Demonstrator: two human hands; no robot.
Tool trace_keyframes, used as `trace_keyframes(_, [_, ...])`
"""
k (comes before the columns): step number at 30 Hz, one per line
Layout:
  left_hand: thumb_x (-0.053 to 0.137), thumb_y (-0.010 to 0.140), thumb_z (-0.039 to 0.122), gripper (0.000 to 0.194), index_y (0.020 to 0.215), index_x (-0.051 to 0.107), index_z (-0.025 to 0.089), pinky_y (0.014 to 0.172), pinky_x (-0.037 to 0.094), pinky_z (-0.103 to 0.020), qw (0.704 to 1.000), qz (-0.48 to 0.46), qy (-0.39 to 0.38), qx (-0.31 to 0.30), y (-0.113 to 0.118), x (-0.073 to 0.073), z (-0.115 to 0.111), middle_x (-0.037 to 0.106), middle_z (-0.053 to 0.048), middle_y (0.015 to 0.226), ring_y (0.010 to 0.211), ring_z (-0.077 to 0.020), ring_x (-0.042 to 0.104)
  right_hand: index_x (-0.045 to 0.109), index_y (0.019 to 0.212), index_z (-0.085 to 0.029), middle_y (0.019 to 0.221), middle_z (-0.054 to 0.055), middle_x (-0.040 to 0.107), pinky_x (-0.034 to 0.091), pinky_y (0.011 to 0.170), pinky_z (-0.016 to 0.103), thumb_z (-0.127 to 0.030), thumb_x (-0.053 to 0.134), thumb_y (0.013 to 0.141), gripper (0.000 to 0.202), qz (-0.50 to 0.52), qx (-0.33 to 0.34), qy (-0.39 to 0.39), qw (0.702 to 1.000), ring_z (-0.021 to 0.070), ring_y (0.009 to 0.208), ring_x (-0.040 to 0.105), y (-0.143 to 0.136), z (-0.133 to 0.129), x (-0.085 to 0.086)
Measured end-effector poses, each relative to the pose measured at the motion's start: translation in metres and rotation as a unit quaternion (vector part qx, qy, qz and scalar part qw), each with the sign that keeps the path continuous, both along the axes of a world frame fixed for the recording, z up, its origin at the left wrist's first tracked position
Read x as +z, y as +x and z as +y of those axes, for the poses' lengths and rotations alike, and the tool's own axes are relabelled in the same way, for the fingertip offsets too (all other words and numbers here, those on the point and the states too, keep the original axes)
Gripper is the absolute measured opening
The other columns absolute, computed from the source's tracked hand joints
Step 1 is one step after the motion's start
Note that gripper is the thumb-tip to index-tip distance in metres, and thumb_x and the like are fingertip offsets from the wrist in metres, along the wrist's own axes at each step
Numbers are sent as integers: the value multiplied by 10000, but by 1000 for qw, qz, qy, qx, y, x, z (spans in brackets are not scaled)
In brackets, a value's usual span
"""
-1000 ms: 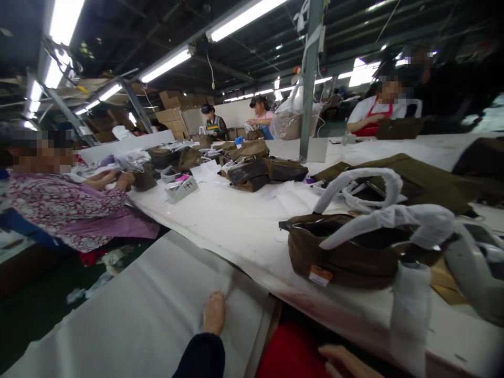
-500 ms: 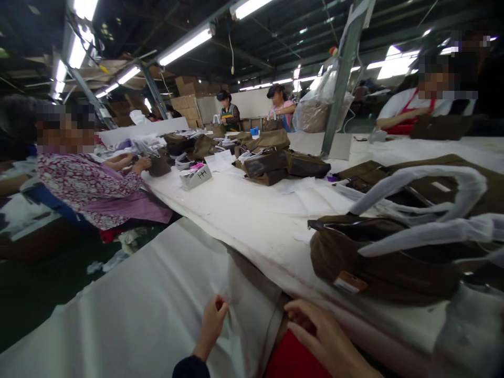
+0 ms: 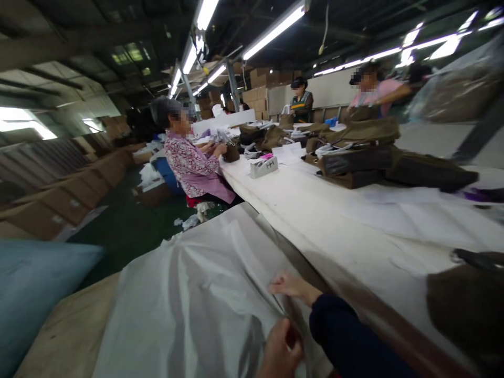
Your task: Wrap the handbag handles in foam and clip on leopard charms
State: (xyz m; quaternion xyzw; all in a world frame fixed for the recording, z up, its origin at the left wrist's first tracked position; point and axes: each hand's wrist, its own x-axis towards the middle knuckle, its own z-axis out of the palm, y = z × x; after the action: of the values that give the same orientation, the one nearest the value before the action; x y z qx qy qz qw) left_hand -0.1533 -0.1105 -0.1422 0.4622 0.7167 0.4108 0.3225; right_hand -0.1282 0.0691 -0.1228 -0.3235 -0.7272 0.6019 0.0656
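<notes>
Grey sheet (image 3: pixel 200 294) | creased, beside white counter (image 3: pixel 283 197) | left hand (image 3: pixel 281 349): grip pinching its fold | right hand (image 3: pixel 293 286): near fold, cannot tell grip

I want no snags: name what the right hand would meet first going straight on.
Pointing leftward in the picture, the right hand would most likely meet the pale grey sheet first, at its folds; blur leaves unclear whether the two already touch.
</notes>
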Motion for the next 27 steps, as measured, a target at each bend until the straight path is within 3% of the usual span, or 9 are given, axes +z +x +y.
trace_keyframes(6, [503, 631, -11, 235, 699, 456, 209, 619, 366, -239, 1000, -1, 17, 20, -3, -6, 0, 469, 44, 659, 632, -120, 477, 660, 757, -114, 813, 126, 671, 459, 712, 322, -511, 669, 727, 397, -113, -49, 61, 990, 250, 821, 610, 7, 1, -22])
trace_keyframes(10, [491, 675, -2, 213, 707, 465, 207, 630, 376, -241, 999, -10, -5, 30, -7, 7, 5, 470, 43, 652, 639, -120, 483, 672, 794, -107, 837, 138, 690, 460, 591, 303, -725, 521, 789, 636, -193, -30, -40, 980, 248, 751, 632, 42, 25, -9])
trace_keyframes(12, [492, 733, 34, 169, 734, 499, 202, 649, 394, -244, 1000, -12, -4, 26, -12, 13, 7, 510, 29, 683, 663, -125, 501, 686, 808, -108, 864, 120, 706, 456, 600, 278, -671, 528, 825, 584, -193, 14, -39, 980, 243, 786, 641, 49, 33, -1])
trace_keyframes(14, [502, 800, 99, 110, 805, 548, 199, 687, 427, -249, 1000, -18, 15, 13, -27, 13, 4, 575, 6, 767, 715, -132, 544, 686, 756, -107, 815, 113, 708, 444, 624, 270, -548, 506, 887, 494, -200, 48, 56, 977, 246, 792, 645, 48, 38, 1])
trace_keyframes(17, [525, 840, 211, 148, 978, 579, 200, 762, 488, -278, 996, 8, 27, 83, -84, 3, -18, 634, -39, 933, 851, -165, 616, 690, 764, -117, 824, 146, 715, 437, 700, 300, -401, 421, 951, 434, -250, 17, 256, 934, 263, 824, 660, 43, 41, -9])
trace_keyframes(19, [525, 831, 265, 264, 1082, 562, 192, 787, 520, -306, 970, 78, -14, 230, -144, -4, -49, 645, -75, 1043, 924, -193, 639, 693, 805, -122, 881, 181, 717, 430, 748, 325, -326, 398, 960, 390, -268, -11, 336, 903, 277, 864, 668, 43, 43, -23])
trace_keyframes(21, [519, 818, 331, 400, 1184, 507, 168, 881, 517, -356, 908, 159, -82, 379, -212, -5, -89, 610, -124, 1182, 1050, -232, 625, 686, 826, -130, 915, 196, 715, 428, 755, 336, -267, 394, 949, 345, -263, -34, 334, 904, 281, 862, 676, 47, 47, -37])
trace_keyframes(24, [478, 831, 395, 580, 1308, 403, 72, 1038, 402, -487, 836, 202, -151, 487, -301, 4, -150, 442, -257, 1407, 1328, -347, 426, 657, 767, -156, 887, 178, 720, 440, 735, 336, -241, 414, 917, 299, -232, -59, 265, 934, 269, 809, 682, 52, 57, -55])
trace_keyframes(27, [559, 765, 496, 767, 1315, 384, -9, 1019, 369, -577, 777, 210, -230, 548, -359, 14, -189, 406, -356, 1410, 1329, -457, 390, 620, 661, -173, 821, 171, 722, 459, 718, 348, -240, 430, 882, 299, -216, -73, 220, 949, 269, 763, 681, 53, 66, -63])
